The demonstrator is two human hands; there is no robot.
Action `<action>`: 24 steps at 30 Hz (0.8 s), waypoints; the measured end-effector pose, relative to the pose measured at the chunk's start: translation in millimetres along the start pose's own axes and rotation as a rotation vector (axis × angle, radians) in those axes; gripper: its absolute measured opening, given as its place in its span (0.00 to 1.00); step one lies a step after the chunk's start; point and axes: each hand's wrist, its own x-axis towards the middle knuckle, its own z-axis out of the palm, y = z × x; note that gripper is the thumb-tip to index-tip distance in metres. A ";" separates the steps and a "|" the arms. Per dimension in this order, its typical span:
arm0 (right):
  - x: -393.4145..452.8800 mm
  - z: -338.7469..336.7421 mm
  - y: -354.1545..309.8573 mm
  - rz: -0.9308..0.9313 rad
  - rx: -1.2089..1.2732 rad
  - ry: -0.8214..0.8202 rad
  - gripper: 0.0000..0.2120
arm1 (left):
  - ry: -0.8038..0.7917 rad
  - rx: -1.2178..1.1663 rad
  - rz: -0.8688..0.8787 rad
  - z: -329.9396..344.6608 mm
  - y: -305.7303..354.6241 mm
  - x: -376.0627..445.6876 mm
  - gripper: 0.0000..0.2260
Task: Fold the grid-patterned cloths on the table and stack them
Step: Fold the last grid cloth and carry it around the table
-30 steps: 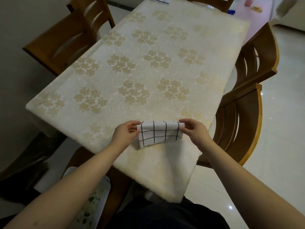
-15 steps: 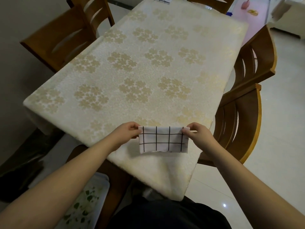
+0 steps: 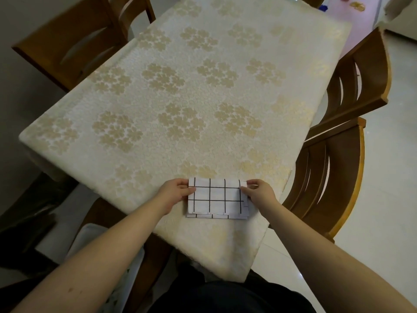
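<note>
Head view: a folded white cloth with a black grid point(image 3: 216, 197) lies flat near the close edge of the table point(image 3: 203, 98), which is covered by a cream tablecloth with gold flower clusters. The left hand point(image 3: 174, 194) pinches the cloth's left edge, thumb on top and fingers point(image 3: 182, 182) curled at its far corner. The right hand point(image 3: 259, 193) pinches the right edge the same way, fingers closed on the top layer. Between the two grips the top layer sits slightly short of the layers beneath, whose edges show along the near side. Wooden chairs point(image 3: 334, 177) stand beside the right hand.
</note>
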 end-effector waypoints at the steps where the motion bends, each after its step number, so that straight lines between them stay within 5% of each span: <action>1: -0.9 0.7 1.1 0.000 0.008 -0.002 0.21 | 0.005 0.033 0.021 0.5 -1.0 -1.6 0.13; 6: -9.9 -1.7 -0.1 0.002 0.046 -0.052 0.17 | -0.005 0.166 0.165 0.2 1.2 -21.1 0.07; 8: -18.2 -5.6 -0.4 0.016 0.051 -0.119 0.12 | -0.037 0.145 0.205 -3.2 6.5 -32.3 0.07; 11: -31.6 -12.3 0.0 -0.015 0.070 -0.185 0.20 | -0.071 0.100 0.248 -11.3 18.0 -52.1 0.06; 14: -61.1 -16.0 -11.2 -0.076 0.162 -0.255 0.09 | -0.096 0.014 0.272 -19.2 29.1 -75.5 0.08; 17: -96.2 -18.3 -29.1 -0.126 0.332 -0.303 0.10 | -0.102 -0.069 0.290 -24.3 42.9 -98.4 0.09; 24: -166.4 -37.7 -75.1 -0.287 0.529 0.001 0.08 | -0.032 -0.168 0.354 -13.1 94.5 -151.0 0.07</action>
